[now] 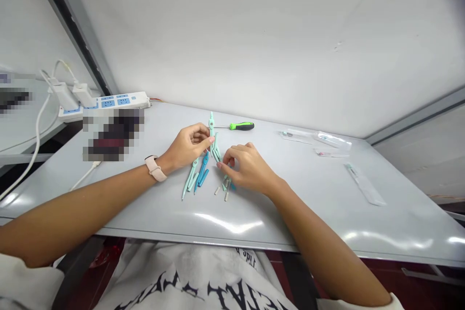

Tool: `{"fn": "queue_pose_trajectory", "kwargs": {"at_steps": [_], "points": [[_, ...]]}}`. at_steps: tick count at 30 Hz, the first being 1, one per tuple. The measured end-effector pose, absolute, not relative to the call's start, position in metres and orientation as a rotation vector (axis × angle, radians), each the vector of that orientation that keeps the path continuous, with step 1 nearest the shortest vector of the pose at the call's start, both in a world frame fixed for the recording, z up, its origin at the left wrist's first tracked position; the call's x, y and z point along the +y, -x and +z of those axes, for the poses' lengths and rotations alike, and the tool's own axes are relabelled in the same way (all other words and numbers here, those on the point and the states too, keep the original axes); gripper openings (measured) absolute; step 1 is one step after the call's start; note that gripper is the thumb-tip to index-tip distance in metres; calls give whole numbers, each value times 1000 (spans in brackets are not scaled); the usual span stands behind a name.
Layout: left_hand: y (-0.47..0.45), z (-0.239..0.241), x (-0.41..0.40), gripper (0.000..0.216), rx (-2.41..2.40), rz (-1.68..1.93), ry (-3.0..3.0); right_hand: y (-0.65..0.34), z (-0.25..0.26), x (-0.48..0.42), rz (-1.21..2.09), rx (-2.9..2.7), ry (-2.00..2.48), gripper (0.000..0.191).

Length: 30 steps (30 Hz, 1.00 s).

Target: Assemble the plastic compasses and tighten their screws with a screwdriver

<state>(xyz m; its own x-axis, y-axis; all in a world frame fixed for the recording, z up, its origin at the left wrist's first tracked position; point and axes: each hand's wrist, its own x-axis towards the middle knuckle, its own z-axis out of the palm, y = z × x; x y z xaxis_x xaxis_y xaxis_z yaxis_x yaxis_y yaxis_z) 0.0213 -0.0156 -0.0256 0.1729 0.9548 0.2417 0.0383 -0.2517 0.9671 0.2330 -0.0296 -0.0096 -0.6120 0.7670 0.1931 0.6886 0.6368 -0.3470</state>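
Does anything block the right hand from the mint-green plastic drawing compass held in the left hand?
Nothing visible stands between the right hand and the mint-green plastic drawing compass in the left hand; the green-and-black-handled screwdriver lies farther back.

The left forearm (83, 203) reaches in from 8 o'clock, the right forearm (327, 242) from between 4 and 5. The left hand (191, 145) is in a pinch — thumb stretched toward 2 o'clock, the other fingers curled. The right hand (250, 167) arches with its back up, bent at the knuckles — thumb and forefinger tips close together, aimed toward 9 o'clock.
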Motion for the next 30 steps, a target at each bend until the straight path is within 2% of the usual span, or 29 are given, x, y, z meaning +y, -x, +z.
{"fn": "queue_pose_trajectory", "kwargs": {"at_steps": [4,9,17,22,30], "points": [[-21,-27,-15,33,988,1218,-1419,-231,-9,-30,402,-2623,1228,27],[-22,-27,-17,35,986,1208,-1357,-230,-7,-31,460,-2634,1248,21],[-22,-25,-16,35,943,1228,-1334,-231,-9,-31,413,-2612,1196,22],[-23,-22,-18,35,954,1242,-1279,-231,-12,-31,409,-2561,1082,13],[-23,-23,-16,36,943,1280,-1263,-231,-8,-33,446,-2578,961,11]]}}
